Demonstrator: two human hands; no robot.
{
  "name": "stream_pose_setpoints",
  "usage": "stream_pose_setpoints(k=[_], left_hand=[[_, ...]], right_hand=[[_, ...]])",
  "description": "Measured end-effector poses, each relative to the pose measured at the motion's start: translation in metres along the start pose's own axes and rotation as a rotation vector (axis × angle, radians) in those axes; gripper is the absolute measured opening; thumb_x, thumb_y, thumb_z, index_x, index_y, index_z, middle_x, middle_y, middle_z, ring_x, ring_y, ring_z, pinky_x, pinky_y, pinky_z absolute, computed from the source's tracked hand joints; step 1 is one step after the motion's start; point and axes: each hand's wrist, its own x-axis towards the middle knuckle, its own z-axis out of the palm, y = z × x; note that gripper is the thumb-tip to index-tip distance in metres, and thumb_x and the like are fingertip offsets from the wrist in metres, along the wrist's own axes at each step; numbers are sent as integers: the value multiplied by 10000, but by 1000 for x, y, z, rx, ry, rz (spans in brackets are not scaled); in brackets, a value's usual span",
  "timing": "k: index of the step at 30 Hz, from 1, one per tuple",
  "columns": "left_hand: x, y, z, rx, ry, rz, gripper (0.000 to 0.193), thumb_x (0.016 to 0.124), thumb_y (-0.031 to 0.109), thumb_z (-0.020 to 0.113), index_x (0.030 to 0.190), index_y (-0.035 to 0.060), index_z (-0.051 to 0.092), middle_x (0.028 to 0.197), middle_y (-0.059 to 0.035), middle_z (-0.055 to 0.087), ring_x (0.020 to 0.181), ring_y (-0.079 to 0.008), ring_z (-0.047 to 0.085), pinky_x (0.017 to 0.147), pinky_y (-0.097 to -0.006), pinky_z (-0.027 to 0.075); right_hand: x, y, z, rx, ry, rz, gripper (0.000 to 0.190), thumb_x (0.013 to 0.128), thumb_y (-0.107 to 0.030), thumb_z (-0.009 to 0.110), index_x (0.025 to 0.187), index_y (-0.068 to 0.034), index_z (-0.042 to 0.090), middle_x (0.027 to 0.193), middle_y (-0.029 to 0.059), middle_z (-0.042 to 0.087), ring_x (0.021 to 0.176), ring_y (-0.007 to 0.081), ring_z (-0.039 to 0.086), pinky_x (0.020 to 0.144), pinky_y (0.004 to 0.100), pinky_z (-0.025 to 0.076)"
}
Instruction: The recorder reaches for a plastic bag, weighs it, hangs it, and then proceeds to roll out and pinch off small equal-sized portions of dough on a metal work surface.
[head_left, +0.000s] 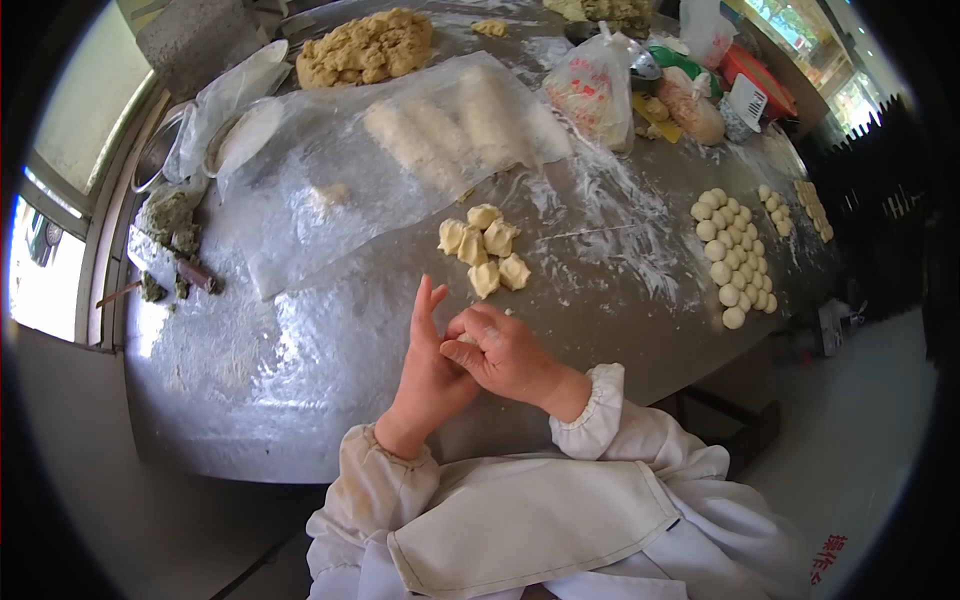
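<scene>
In front of my body, above the table, my left hand (436, 371) and my right hand (510, 354) are pressed together. A small pale piece of dough (466, 339) shows between them, mostly hidden by my right fingers and thumb. The left hand's fingers point up, while the right hand curls over its palm. Just beyond my hands, several torn lumps of yellowish dough (472, 246) sit in a loose cluster on the metal table (600, 337). Toward the right edge, rows of smooth round dough balls (726, 247) lie close together.
Plastic sheeting (330, 195) covers dough rolls (442, 135); a large dough mass (367, 46) lies behind. At left are a metal bowl (161, 146) and a greenish mass (169, 219). A filled plastic bag (592, 94) and a red container (765, 79) stand back right. Flour streaks the surface.
</scene>
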Motion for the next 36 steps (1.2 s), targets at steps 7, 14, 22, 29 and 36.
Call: stream_pose_setpoints(k=[7,14,22,29,36], left_hand=[[-9,4,-2,315,-111,-54,500,782,69,736,1259,52,586,1036,-177,693,963,-393,685,812,-418,549],[-9,8,-4,335,-165,-9,253,818,44,680,1071,50,668,931,-177,706,858,-405,683,729,-429,548],[-13,27,-13,181,-226,-281,134,878,62,690,1004,24,666,839,-146,663,702,-300,625,675,-353,511],[-6,26,-21,344,-84,-225,621,824,94,782,1375,49,497,1031,-157,658,842,-308,663,735,-366,532],[-8,12,-13,225,-48,6,957,788,61,772,1564,24,215,1374,-237,509,1100,-376,637,889,-415,541]], right_hand=[[0,-10,-5,0,189,-39,254,991,-295,654,1010,-48,599,945,131,628,798,308,662,681,381,549],[-3,-16,4,-79,184,-44,264,918,-300,741,981,-81,609,909,103,610,750,318,643,647,390,543],[21,22,-2,-260,324,11,260,890,-275,765,894,-67,609,835,113,622,752,347,639,648,435,514],[29,29,-13,-281,273,-84,417,988,-360,641,1263,-52,587,1214,177,626,1085,364,613,911,427,510],[0,-7,3,68,-7,0,256,996,-281,657,1038,-30,630,949,106,651,825,263,658,711,376,528]])
